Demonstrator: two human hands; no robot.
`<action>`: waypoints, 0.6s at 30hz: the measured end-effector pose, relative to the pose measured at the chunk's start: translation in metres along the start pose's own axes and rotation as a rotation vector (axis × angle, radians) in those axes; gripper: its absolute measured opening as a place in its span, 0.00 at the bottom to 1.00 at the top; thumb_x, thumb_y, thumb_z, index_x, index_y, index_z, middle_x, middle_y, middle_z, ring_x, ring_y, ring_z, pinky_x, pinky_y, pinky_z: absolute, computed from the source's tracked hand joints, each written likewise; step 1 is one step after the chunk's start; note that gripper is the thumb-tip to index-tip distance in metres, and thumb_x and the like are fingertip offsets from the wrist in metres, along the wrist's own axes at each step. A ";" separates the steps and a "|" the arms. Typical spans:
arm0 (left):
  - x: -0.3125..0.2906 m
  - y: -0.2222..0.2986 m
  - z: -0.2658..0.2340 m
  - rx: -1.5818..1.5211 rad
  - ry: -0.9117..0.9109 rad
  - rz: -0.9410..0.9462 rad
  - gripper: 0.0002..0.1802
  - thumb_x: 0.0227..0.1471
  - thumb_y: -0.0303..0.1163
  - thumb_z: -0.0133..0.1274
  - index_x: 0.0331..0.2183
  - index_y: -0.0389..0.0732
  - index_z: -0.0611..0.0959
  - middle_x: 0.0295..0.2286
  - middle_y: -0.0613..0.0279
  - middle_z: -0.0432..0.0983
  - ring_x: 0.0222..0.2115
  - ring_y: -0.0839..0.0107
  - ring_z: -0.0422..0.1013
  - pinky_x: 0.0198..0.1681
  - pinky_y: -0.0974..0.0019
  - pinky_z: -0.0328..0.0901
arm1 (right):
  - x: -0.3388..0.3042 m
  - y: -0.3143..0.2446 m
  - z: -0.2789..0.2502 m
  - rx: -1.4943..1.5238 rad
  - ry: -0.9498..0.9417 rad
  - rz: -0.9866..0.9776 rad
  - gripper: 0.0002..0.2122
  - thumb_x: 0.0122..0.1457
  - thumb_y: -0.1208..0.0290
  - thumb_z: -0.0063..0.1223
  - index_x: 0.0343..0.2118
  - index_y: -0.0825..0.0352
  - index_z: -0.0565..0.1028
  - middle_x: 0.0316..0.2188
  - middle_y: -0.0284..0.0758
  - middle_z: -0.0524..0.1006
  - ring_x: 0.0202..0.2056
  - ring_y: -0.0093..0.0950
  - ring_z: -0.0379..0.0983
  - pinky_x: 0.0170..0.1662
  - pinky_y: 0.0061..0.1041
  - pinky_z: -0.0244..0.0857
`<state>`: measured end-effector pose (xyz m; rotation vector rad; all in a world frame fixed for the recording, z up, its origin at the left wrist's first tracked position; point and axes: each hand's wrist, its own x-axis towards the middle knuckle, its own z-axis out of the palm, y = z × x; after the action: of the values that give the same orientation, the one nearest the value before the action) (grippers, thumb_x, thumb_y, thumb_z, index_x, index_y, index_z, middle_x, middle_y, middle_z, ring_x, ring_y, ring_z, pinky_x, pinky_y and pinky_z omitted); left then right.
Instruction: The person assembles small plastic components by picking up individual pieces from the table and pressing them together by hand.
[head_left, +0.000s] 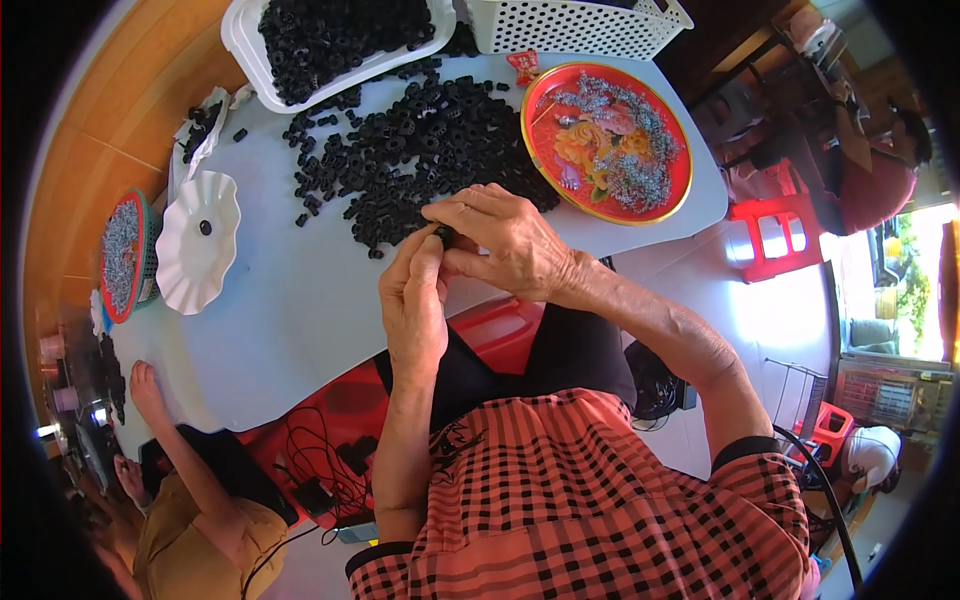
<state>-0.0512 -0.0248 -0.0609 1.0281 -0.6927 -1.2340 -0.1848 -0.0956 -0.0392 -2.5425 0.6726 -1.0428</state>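
Both my hands meet just over the near edge of the pile, around a small black plastic part. My left hand pinches it between thumb and fingers. My right hand is closed in from the right, its fingertips at the same part. Fingers hide most of the piece, so its exact shape does not show. Beyond them spreads a heap of small black ring-like plastic parts. To the right, a round red flowered tray carries many small silvery metal pieces.
A white tub of black parts and a white perforated basket stand at the table's far side. Left are a wavy white dish and a red-rimmed tray of silvery pieces. A co-worker's hand rests at the lower-left table edge.
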 end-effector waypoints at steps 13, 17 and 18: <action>0.015 0.012 0.015 0.399 -0.071 -0.013 0.15 0.62 0.34 0.42 0.32 0.31 0.76 0.23 0.69 0.69 0.24 0.82 0.60 0.26 0.75 0.57 | 0.001 0.008 -0.014 -0.118 -0.033 -0.003 0.20 0.44 0.72 0.63 0.40 0.72 0.73 0.36 0.39 0.76 0.36 0.36 0.73 0.40 0.32 0.65; 0.024 0.014 0.032 0.724 -0.104 0.253 0.17 0.62 0.36 0.40 0.32 0.32 0.76 0.19 0.60 0.68 0.21 0.78 0.63 0.25 0.70 0.59 | -0.003 0.014 -0.025 -0.147 -0.059 0.035 0.20 0.43 0.70 0.63 0.39 0.73 0.74 0.36 0.39 0.76 0.37 0.35 0.73 0.41 0.31 0.66; 0.026 0.017 0.033 0.713 -0.153 0.222 0.18 0.62 0.36 0.40 0.32 0.32 0.77 0.20 0.60 0.70 0.21 0.77 0.64 0.24 0.69 0.59 | -0.003 0.018 -0.030 -0.129 -0.101 0.048 0.19 0.43 0.70 0.63 0.38 0.72 0.74 0.34 0.39 0.76 0.36 0.36 0.74 0.40 0.33 0.67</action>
<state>-0.0670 -0.0578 -0.0344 1.3897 -1.3871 -0.8828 -0.2142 -0.1124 -0.0282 -2.6535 0.7931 -0.8750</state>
